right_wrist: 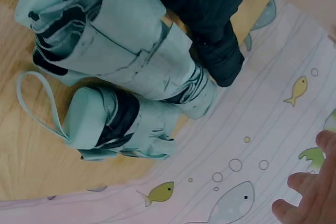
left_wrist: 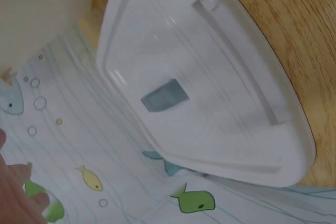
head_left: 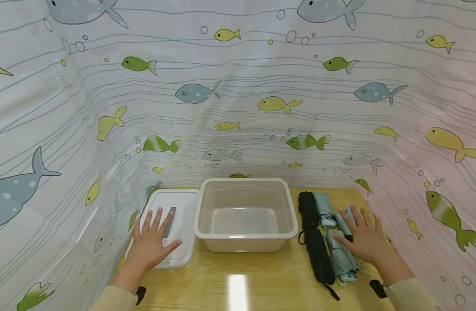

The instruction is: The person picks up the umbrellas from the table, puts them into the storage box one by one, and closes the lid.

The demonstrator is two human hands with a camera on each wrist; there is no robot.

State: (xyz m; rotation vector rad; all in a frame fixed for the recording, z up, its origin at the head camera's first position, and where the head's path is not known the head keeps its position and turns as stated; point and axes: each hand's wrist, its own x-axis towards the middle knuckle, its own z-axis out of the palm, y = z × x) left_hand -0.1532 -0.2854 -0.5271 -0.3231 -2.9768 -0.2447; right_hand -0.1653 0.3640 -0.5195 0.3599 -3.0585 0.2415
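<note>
My left hand (head_left: 149,245) is spread over a white plastic lid (head_left: 184,224), palm down with the fingers straight. In the left wrist view the lid (left_wrist: 220,124) shows a grey rectangle (left_wrist: 165,96) near its middle, and the hand appears at the lower left edge. My right hand (head_left: 366,239), its fingers also spread, is above folded pale teal umbrellas (head_left: 342,257). Beside these lie black folded umbrellas (head_left: 319,255), end to end. A wrist strap loops from one teal umbrella (right_wrist: 86,116) in the right wrist view. Neither hand grips anything.
Between the hands stands a cream plastic bin (head_left: 243,244), open at the top. Everything lies on a wooden table (head_left: 206,280). A white sheet printed with fish (head_left: 238,77) rises behind the table and along both sides.
</note>
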